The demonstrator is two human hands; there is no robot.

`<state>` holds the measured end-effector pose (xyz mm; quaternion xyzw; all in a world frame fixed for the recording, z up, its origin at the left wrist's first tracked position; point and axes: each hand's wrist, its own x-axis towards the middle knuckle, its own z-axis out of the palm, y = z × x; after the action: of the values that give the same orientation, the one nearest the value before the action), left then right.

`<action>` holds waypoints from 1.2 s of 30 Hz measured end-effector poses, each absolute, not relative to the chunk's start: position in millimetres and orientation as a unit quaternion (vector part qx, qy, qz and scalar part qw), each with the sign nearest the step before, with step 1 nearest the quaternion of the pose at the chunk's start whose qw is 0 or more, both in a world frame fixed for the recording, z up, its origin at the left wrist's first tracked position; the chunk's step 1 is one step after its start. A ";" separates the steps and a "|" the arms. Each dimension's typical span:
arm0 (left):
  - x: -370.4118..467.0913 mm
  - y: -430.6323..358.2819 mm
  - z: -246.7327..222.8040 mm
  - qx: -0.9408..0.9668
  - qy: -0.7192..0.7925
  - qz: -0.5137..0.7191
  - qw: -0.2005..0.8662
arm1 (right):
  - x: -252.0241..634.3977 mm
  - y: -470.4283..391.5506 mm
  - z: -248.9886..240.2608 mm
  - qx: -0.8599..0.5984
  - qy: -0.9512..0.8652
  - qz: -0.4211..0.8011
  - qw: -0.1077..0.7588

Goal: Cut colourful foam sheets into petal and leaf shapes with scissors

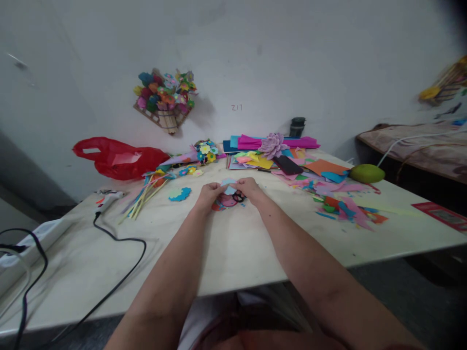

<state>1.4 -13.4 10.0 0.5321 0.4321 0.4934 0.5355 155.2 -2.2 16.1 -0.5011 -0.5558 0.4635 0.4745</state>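
Note:
A small light blue paper piece (228, 183) is held between my two hands above the middle of the table. My left hand (210, 194) pinches its left side, and my right hand (247, 187) pinches its right side. Just below the paper lie scissors with dark handles (238, 196) and a round pinkish-red item (226, 200), partly covered by my hands. Blue and pale green scalloped paper shapes (180, 194) rest to the left of my left hand.
Left are a glue gun (111, 198) with a black cord, a power strip (44, 238), pale sticks (144, 197) and a red bag (122, 158). Right are paper scraps (350, 211), a phone (288, 165) and a green fruit (367, 173). Coloured paper sheets (262, 161) lie behind.

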 end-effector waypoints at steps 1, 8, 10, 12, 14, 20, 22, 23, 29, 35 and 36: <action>1.6 -13.5 10.2 0.532 0.432 0.493 0.536 | 155.3 -2.5 16.4 -0.503 -0.556 0.461 0.474; 2.2 -14.5 12.2 0.531 0.432 0.492 0.538 | 155.3 -4.9 19.1 -0.507 -0.556 0.460 0.472; 2.0 -14.5 12.4 0.533 0.432 0.491 0.537 | 155.3 -5.2 19.3 -0.506 -0.556 0.459 0.473; 1.8 -14.3 12.3 0.534 0.434 0.492 0.534 | 155.3 -5.4 19.1 -0.501 -0.558 0.460 0.476; 1.6 -14.3 12.0 0.533 0.435 0.492 0.534 | 155.1 -5.3 18.6 -0.496 -0.560 0.460 0.478; 1.3 -13.3 10.2 0.535 0.434 0.498 0.527 | 154.9 -2.6 17.3 -0.485 -0.548 0.476 0.488; 1.4 -12.3 9.4 0.533 0.436 0.503 0.523 | 155.4 -1.7 18.0 -0.477 -0.523 0.499 0.500; 1.6 -11.8 9.2 0.531 0.436 0.506 0.522 | 155.7 -1.5 18.6 -0.474 -0.510 0.512 0.504; 2.2 -12.3 11.4 0.525 0.437 0.516 0.517 | 156.5 -2.0 19.2 -0.455 -0.513 0.531 0.498; 1.9 -14.6 12.3 0.531 0.437 0.511 0.516 | 154.8 -0.4 13.8 -0.476 -0.566 0.472 0.480; 2.0 -14.9 12.2 0.531 0.437 0.510 0.516 | 154.5 -0.5 13.8 -0.482 -0.565 0.467 0.481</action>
<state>2.0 -14.9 12.2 0.5314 0.4372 0.5105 0.5156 154.5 -0.5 13.8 -0.4819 -0.5646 0.4670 0.4805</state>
